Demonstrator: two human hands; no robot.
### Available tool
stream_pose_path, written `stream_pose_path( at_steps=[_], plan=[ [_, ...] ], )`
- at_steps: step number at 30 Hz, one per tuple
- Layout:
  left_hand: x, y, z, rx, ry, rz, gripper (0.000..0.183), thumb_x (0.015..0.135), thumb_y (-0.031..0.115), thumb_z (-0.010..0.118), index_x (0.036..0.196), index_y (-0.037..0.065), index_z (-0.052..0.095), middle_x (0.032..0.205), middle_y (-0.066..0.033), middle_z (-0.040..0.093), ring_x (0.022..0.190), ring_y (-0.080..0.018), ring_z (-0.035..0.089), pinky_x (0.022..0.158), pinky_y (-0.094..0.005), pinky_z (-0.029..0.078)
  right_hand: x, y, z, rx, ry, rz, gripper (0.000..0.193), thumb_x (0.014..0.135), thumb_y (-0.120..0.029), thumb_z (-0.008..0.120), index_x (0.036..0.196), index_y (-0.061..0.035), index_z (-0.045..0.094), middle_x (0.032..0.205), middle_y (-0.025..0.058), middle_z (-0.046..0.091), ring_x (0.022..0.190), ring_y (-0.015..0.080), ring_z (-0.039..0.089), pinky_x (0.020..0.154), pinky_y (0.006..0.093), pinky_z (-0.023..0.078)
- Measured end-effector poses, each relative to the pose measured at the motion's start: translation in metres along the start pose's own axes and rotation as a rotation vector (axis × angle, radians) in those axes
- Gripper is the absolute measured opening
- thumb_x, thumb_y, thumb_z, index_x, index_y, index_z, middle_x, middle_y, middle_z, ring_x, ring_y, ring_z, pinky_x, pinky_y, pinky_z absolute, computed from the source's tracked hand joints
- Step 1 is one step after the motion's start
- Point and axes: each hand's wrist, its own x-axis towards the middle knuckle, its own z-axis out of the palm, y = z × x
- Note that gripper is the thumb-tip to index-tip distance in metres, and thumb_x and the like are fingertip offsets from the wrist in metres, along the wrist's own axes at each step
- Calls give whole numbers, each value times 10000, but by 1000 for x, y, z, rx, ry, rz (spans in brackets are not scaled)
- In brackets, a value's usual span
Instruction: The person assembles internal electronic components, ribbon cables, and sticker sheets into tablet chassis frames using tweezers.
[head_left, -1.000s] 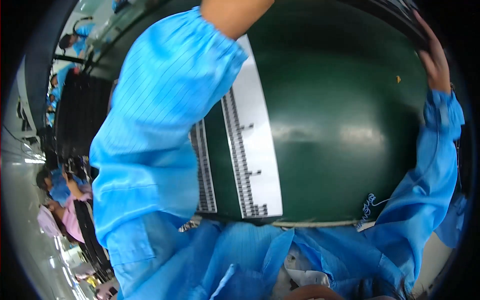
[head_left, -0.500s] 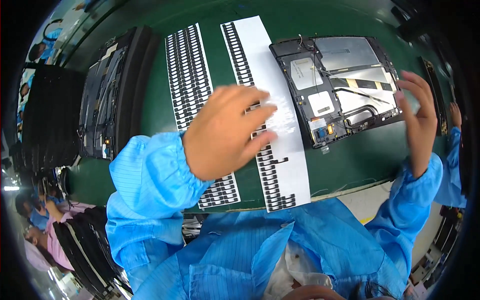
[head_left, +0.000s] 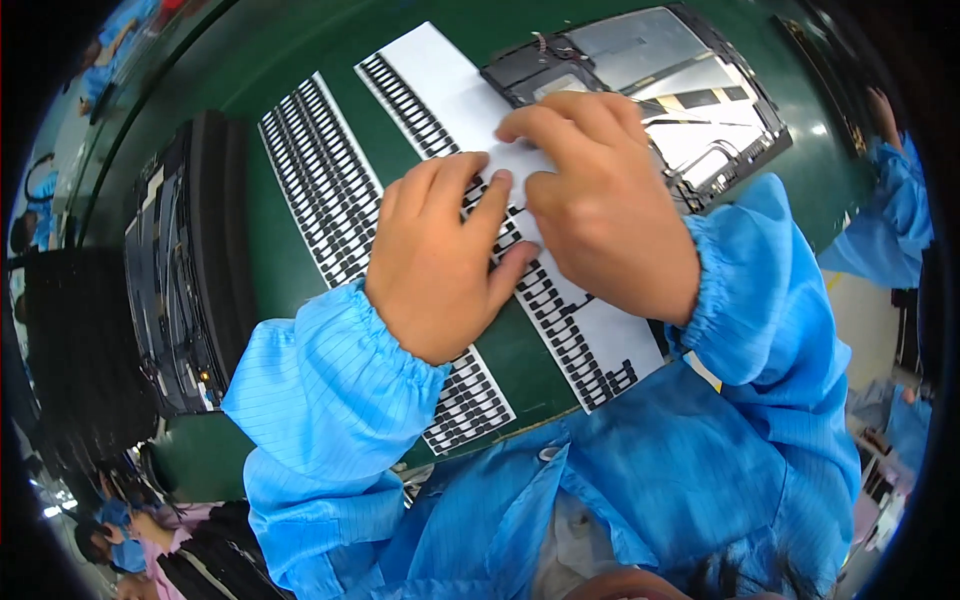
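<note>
My left hand [head_left: 435,255] lies over the left edge of a white backing sheet [head_left: 430,60] that carries a column of small black stickers [head_left: 410,105]. Its fingers are stretched out, with thumb and index apart, and nothing shows in them. Close beside it, my right hand [head_left: 605,200] is over the same sheet, fingers bent inward and pinched; whatever may be between the fingertips is hidden. Behind the right hand lies a black electronic panel [head_left: 660,50] with silver plates and thin cables, partly covered by that hand.
A second sheet [head_left: 320,180] full of black stickers lies to the left on the green table [head_left: 270,70]. Further left stand similar panels [head_left: 165,270] beside dark foam [head_left: 215,250]. Another person's blue sleeve [head_left: 890,215] shows at the right edge.
My right hand has moved left from the panel's right side to the sticker sheet, its fingers now bent. The left hand stays over the sheet. The whole view has turned somewhat.
</note>
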Motion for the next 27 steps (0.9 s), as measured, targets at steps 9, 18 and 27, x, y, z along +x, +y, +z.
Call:
stream_pose_path(
  at_steps=[9,18,27],
  plan=[
    [-7,1,-7,83,-49,-63,499,668,161,693,1106,-7,523,1171,-177,464,1057,-342,448,876,-422,342,-11,41,-49,470,46,-10,70,699,17,572,742,-33,546,1046,141,534,977,284,502,858,359,373],
    [59,46,21,-130,-7,445,419,587,79,664,967,-69,568,1022,-171,551,901,-303,545,734,-370,448,-54,115,-101,688,-296,320,10,656,-21,554,653,-12,554,1051,142,544,953,243,487,812,317,369],
    [60,44,26,-99,-61,409,380,599,76,656,948,-63,599,969,-156,581,899,-275,556,728,-349,457,-60,111,-82,547,-237,177,48,571,-70,534,610,-42,534,1102,177,518,966,263,441,749,330,348]
  ],
)
